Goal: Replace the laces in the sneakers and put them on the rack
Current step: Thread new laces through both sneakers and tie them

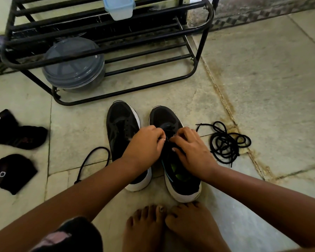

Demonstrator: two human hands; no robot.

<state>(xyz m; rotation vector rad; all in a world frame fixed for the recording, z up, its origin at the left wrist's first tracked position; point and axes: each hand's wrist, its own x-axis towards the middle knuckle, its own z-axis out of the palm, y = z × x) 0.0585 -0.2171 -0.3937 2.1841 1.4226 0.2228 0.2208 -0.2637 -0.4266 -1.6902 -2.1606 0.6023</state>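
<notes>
— Down on the floor, before the black rack (105, 44), two sneakers stand side by side. Where are her hands?
— Both over the right sneaker (173, 148). The left hand (144, 144) and right hand (191, 150) curl their fingers at its lace, pinching it near the eyelets.
— And the left sneaker (123, 128)?
— Partly under her left wrist, unlaced. One loose lace (91, 162) lies just left of it; a coiled lace (227, 142) lies right of the pair.

My left hand (144, 142) and right hand (189, 148) meet in front of me, both arms stretched forward, fingers curled and pinching at the same small spot, knuckles up. My bare feet (171, 226) sit below.
</notes>
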